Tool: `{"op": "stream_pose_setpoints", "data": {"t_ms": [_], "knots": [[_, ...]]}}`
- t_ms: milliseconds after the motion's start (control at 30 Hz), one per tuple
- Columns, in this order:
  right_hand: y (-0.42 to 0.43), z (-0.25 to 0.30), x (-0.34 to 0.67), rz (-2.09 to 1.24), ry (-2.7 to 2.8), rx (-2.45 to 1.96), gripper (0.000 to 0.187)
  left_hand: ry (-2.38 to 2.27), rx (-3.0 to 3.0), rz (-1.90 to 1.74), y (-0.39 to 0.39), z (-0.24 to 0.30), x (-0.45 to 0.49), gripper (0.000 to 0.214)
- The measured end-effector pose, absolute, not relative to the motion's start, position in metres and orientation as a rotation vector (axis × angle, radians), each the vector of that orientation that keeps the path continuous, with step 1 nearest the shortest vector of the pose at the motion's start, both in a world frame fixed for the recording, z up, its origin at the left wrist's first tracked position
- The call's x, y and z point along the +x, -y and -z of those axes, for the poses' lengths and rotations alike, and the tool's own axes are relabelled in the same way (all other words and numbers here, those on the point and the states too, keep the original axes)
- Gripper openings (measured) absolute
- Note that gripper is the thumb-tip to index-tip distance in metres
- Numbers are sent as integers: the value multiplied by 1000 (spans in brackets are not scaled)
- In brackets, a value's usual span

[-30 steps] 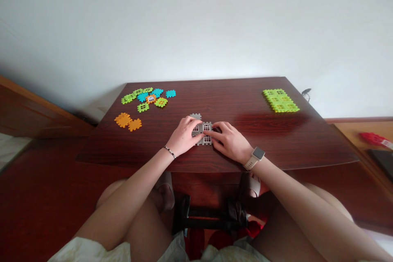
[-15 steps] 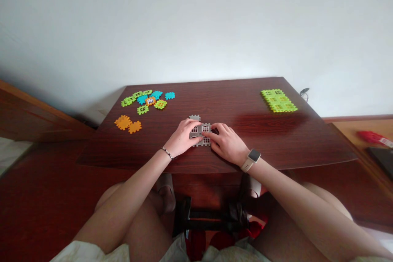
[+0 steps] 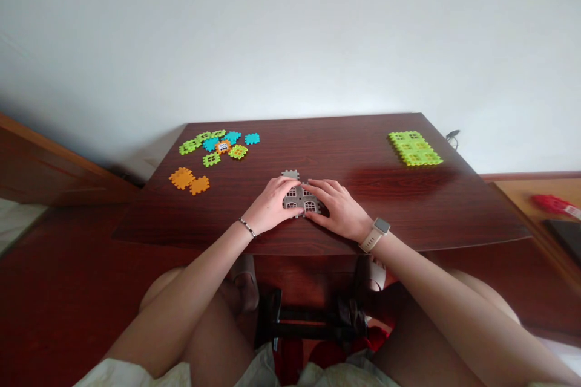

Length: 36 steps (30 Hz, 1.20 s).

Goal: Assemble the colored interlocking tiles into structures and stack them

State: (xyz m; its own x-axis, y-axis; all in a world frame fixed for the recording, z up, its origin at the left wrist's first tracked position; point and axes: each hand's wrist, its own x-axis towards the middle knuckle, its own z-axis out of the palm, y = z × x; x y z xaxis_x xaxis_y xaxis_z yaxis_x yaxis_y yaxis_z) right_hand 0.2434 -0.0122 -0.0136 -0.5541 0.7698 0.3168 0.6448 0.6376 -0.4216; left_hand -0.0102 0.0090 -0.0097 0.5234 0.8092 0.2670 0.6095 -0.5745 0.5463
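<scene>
Thin beaded bracelet (image 3: 247,228) on left wrist (image 3: 239,228); smartwatch (image 3: 376,234) on right wrist (image 3: 365,240), square dark face, pale beige strap; left hand (image 3: 272,205), right hand (image 3: 338,210) bare; loose cream shorts (image 3: 131,373), creased; pale footwear (image 3: 373,273) dim, detail hard to tell.

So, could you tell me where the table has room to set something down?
Bare wood lies between the grey window tiles under the left hand and right hand and the lime-green tile sheet. Green tiles, blue tiles and orange tiles crowd the left.
</scene>
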Motion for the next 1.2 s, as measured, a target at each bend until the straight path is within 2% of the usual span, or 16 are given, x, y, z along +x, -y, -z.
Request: {"op": "stream_pose_setpoints", "data": {"t_ms": [333, 700, 1033, 1200], "knots": [[9, 15, 243, -379, 2352, -1116, 63, -1201, 2385, -716, -7, 10, -3, 60], [7, 15, 243, -421, 2349, -1139, 74, -1233, 2395, -730, -6, 10, 3, 61], [2, 17, 243, -455, 2327, -1161, 81, -1370, 2517, -720, -7, 18, 15, 41], [2, 18, 241, -430, 2310, -1160, 77, -1520, 2584, -658, -5, 15, 21, 30]]}}
